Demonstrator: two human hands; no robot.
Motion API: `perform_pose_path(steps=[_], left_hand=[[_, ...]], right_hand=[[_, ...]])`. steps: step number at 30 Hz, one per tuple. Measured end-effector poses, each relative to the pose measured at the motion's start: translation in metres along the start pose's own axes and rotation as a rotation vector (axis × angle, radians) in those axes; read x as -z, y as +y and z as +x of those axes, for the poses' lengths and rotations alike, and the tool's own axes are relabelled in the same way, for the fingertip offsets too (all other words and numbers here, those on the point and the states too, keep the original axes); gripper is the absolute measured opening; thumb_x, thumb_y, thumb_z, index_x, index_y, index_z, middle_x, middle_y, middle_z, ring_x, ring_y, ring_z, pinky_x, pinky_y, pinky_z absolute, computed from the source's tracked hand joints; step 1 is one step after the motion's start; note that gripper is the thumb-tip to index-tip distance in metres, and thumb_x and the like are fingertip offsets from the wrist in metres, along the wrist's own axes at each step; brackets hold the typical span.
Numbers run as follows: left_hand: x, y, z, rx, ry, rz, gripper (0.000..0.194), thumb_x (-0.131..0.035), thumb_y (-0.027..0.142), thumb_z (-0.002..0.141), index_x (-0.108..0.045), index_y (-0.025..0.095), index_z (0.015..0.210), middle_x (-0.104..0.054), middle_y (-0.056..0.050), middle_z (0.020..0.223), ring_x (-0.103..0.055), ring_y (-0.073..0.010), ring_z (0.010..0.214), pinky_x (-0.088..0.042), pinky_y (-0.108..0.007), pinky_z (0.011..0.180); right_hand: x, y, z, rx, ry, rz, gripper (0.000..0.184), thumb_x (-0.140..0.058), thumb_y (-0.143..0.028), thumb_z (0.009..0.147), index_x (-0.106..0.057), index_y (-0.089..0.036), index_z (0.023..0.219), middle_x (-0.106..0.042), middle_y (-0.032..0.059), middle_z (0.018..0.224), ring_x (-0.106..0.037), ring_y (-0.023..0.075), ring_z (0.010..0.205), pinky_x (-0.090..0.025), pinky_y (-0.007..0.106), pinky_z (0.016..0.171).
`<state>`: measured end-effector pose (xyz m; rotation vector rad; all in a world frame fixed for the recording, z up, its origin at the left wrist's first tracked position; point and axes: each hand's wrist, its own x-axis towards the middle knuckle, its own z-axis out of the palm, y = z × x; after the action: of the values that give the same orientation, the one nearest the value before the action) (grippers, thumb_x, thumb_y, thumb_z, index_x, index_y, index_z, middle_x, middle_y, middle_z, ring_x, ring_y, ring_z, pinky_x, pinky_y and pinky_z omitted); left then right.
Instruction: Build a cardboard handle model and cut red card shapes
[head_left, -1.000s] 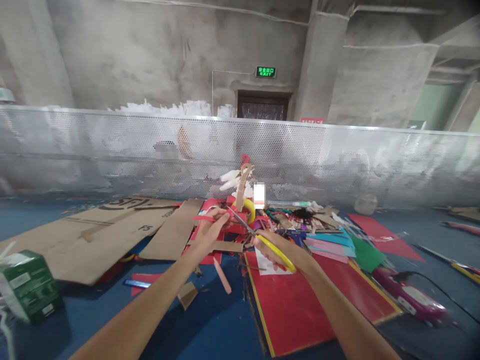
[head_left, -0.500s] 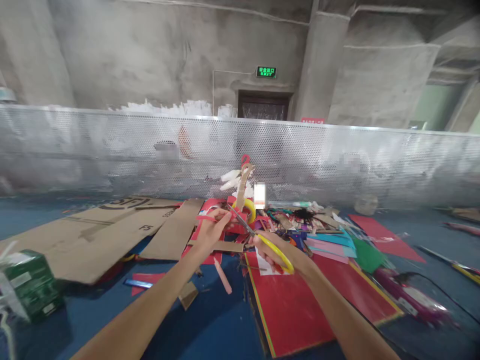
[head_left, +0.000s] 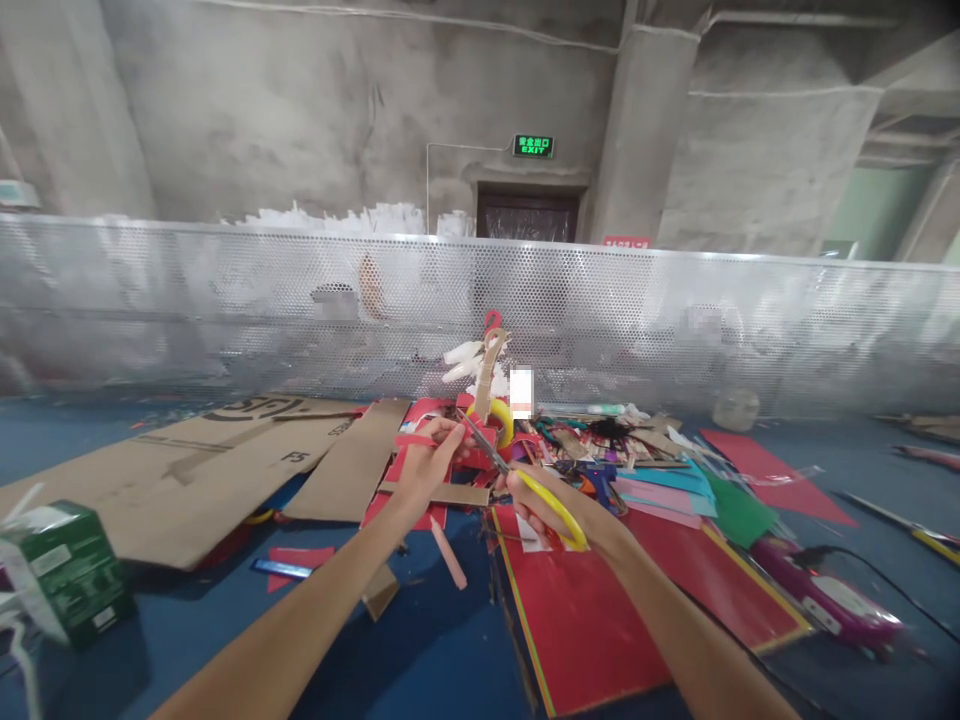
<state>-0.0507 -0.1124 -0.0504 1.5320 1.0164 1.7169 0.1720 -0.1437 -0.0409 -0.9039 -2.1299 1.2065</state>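
My right hand (head_left: 534, 492) is wrapped round the yellow handles of a pair of scissors (head_left: 574, 530). Their blades point up and left, close to my left fingertips. My left hand (head_left: 429, 465) pinches a thin red paper strip (head_left: 411, 439), whose end sticks out to the left. Red pieces lie just behind my fingers, where it is hard to tell them apart. Beyond the blades sits a yellow ring (head_left: 504, 424), and a curved cardboard strip (head_left: 486, 385) stands upright by it. A flat cardboard strip (head_left: 457, 494) lies below my left hand.
Large cardboard sheets (head_left: 225, 470) cover the left. A green box (head_left: 67, 575) stands at the near left. On the right are a red board (head_left: 592, 640), coloured papers (head_left: 667, 485), a blue glue gun (head_left: 600, 480) and a purple device (head_left: 832, 595) with a cord. A perforated metal screen (head_left: 262, 300) rises behind.
Both hands keep nearly the same place and hold. The red strip in my left hand and the scissors have shifted only slightly. The whole view has moved a little.
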Motion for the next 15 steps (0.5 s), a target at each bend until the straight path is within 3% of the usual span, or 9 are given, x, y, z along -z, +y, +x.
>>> perform_pose_path(steps=[15], left_hand=[[-0.002,0.01,-0.002,-0.024,0.02,0.051,0.027,-0.067,0.046,0.085,-0.065,0.019,0.082,-0.073,-0.004,0.074,-0.07,-0.0185,0.068,-0.056,-0.029,0.067]], right_hand=[[-0.004,0.012,0.008,-0.026,0.01,0.031,0.059,-0.041,-0.081,0.087,-0.042,-0.022,0.084,-0.045,-0.0066,0.066,-0.042,0.0048,0.038,-0.042,0.018,0.031]])
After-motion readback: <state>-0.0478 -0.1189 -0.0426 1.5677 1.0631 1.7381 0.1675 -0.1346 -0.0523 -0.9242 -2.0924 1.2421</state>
